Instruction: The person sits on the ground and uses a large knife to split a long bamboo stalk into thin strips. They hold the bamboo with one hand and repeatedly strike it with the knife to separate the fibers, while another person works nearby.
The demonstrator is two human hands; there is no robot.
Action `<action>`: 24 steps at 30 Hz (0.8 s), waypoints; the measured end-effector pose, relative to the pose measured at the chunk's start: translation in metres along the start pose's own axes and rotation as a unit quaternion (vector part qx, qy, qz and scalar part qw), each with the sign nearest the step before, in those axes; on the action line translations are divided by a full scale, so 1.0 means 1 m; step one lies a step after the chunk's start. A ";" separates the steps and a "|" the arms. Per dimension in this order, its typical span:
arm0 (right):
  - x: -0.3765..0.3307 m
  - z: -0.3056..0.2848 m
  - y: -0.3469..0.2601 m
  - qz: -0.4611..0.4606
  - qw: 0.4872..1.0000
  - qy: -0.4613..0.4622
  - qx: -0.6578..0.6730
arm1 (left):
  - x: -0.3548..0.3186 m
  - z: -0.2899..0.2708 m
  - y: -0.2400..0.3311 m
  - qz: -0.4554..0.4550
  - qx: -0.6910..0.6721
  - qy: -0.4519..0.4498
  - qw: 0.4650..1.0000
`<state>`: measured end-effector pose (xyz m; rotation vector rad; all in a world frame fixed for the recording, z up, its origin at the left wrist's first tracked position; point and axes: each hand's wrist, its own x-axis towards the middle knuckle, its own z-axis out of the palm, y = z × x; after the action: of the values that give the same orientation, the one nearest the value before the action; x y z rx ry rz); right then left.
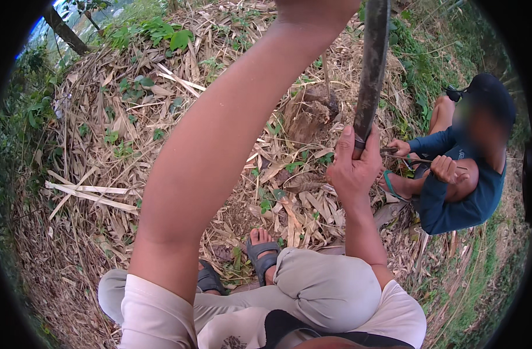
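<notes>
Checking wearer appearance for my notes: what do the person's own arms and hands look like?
Short, pale cream sleeves leave both forearms bare, with no watch or band visible. The right hand is ungloved; the left hand is mostly out of frame.

Leaf litter [119,125], green plants [181,39] and a tree trunk [66,33] show woodland.

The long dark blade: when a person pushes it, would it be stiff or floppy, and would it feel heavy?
The long dark blade is probably stiff, as it extends from the right hand without visible sag. It may feel heavy, since it looks metallic and broad. Held near its lower end, it could feel top-heavy.
</notes>
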<state>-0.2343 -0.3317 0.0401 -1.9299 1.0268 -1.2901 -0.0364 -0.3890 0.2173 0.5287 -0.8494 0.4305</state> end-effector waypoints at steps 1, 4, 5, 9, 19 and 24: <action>-0.002 0.002 -0.003 -0.004 0.999 0.020 0.036 | 0.000 -0.002 0.001 -0.009 0.006 0.002 1.000; -0.008 0.013 0.018 -0.040 0.998 0.031 -0.024 | 0.001 -0.004 0.006 -0.037 0.023 0.012 0.999; -0.010 0.019 0.032 -0.055 0.996 0.026 -0.067 | 0.001 -0.005 0.007 -0.048 0.027 0.015 0.998; 0.000 0.024 0.044 -0.015 0.982 -0.057 -0.180 | 0.002 -0.008 -0.004 -0.106 0.048 0.040 0.992; -0.004 0.017 0.008 -0.057 0.995 0.003 -0.086 | -0.006 -0.008 -0.009 -0.005 -0.008 0.039 0.999; 0.002 0.018 0.039 0.050 0.971 -0.081 -0.221 | -0.007 -0.011 -0.002 0.007 -0.031 0.049 0.998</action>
<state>-0.2276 -0.3527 0.0035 -2.2297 1.3934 -0.8799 -0.0327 -0.3846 0.2054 0.4418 -0.7706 0.4381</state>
